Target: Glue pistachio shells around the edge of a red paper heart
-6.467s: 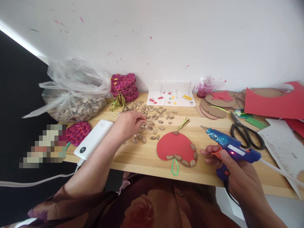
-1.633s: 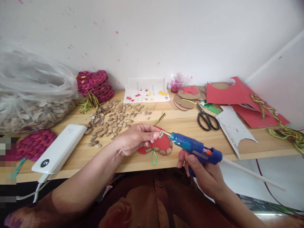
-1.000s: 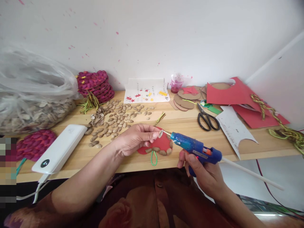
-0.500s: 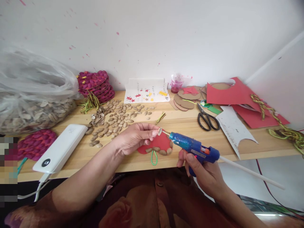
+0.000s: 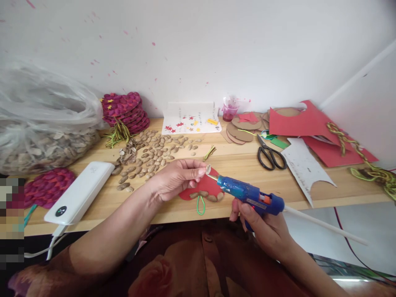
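Note:
Between thumb and fingertips, my left hand [image 5: 182, 177] pinches a peanut shell [image 5: 208, 169], its pale hollow side facing right. My right hand [image 5: 262, 222] grips a blue glue gun [image 5: 247, 194], with a long white glue stick [image 5: 324, 225] out of its back. The gun's nozzle points at the shell, close to its lower edge; whether they touch I cannot tell. Under both lies a red disc [image 5: 206, 189] with several peanut shells [image 5: 212, 198] along its near edge and a green loop [image 5: 201, 205] there. A yellow-green tassel [image 5: 209, 153] sticks out at its far side.
Loose peanut shells [image 5: 154, 156] spread left of centre. A white power bank [image 5: 78, 193], a plastic bag of shells [image 5: 46, 144] and stacked purple discs [image 5: 126, 111] stand left. Black scissors [image 5: 270, 154], cardboard discs [image 5: 239, 134] and red card [image 5: 297, 123] lie right.
The glue gun in my right hand has shifted slightly left and down, its nozzle now lower against the shell. My left hand has barely moved, still pinching the shell.

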Demonstrator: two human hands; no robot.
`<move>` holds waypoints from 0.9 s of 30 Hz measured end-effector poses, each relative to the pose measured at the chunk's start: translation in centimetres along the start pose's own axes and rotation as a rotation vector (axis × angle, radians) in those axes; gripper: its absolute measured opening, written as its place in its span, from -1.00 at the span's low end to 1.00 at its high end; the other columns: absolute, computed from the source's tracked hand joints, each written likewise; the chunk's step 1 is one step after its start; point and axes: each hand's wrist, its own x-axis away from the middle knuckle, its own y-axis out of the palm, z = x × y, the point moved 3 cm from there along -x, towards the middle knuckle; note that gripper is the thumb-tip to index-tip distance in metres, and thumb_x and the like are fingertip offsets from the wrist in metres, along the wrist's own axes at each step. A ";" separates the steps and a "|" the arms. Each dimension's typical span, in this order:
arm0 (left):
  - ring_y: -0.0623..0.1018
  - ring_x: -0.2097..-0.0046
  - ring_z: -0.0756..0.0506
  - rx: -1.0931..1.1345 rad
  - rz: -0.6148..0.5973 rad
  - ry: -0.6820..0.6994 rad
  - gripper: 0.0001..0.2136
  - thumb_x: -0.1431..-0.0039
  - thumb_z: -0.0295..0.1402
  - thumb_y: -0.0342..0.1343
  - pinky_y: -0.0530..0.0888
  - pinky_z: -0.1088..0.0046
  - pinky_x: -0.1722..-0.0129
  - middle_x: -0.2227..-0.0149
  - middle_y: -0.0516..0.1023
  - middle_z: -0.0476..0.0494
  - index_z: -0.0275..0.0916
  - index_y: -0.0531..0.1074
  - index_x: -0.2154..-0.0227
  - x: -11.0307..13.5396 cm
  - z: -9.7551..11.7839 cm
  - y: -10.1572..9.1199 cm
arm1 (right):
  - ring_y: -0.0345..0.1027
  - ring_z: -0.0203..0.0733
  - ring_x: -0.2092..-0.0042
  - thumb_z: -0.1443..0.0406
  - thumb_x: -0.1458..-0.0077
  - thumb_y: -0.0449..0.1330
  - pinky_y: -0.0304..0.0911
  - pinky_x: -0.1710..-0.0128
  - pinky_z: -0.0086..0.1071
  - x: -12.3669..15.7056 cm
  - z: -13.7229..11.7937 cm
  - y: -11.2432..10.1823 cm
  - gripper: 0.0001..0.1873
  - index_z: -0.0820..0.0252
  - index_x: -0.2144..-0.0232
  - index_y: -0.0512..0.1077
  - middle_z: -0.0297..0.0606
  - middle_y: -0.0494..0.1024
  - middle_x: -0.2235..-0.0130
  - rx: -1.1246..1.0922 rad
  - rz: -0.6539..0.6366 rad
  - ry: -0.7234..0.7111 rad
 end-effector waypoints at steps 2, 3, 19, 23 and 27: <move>0.34 0.51 0.14 -0.006 -0.003 0.001 -0.68 0.24 -0.35 0.57 0.27 0.66 0.52 0.53 0.47 -0.02 -0.38 0.61 0.43 0.0 0.0 0.0 | 0.35 -0.23 0.42 0.11 -0.39 0.06 0.23 0.46 -0.33 0.0 0.1 0.0 -0.67 0.13 0.31 0.51 -0.25 0.54 0.36 -0.005 0.000 0.003; 0.34 0.51 0.14 -0.010 -0.004 0.000 -0.68 0.24 -0.35 0.57 0.27 0.66 0.52 0.53 0.47 -0.02 -0.38 0.61 0.43 0.0 0.0 -0.1 | 0.34 -0.23 0.42 0.11 -0.39 0.06 0.23 0.47 -0.33 0.0 0.1 0.0 -0.67 0.13 0.31 0.50 -0.25 0.54 0.36 -0.007 -0.001 0.005; 0.35 0.52 0.14 0.003 0.013 -0.014 -0.64 0.29 -0.33 0.59 0.28 0.67 0.52 0.54 0.47 -0.01 -0.38 0.61 0.44 0.1 0.0 0.0 | 0.37 -0.22 0.39 0.13 -0.39 0.05 0.23 0.47 -0.35 -0.1 -0.3 0.0 -0.67 0.12 0.35 0.48 -0.24 0.54 0.36 0.026 0.003 -0.020; 0.36 0.53 0.15 0.011 0.016 -0.016 -0.64 0.31 -0.33 0.60 0.29 0.68 0.53 0.55 0.47 -0.01 -0.38 0.61 0.44 0.0 0.0 -0.1 | 0.38 -0.20 0.38 0.13 -0.39 0.05 0.23 0.47 -0.35 -0.2 -0.4 -0.1 -0.65 0.13 0.36 0.49 -0.23 0.54 0.37 0.047 0.004 -0.016; 0.36 0.53 0.15 0.018 0.018 -0.020 -0.62 0.33 -0.32 0.60 0.28 0.69 0.54 0.55 0.47 -0.01 -0.38 0.61 0.45 -0.1 -0.1 -0.1 | 0.38 -0.21 0.39 0.12 -0.38 0.05 0.23 0.48 -0.35 -0.3 -0.2 -0.1 -0.65 0.13 0.37 0.49 -0.23 0.54 0.37 0.062 0.018 -0.024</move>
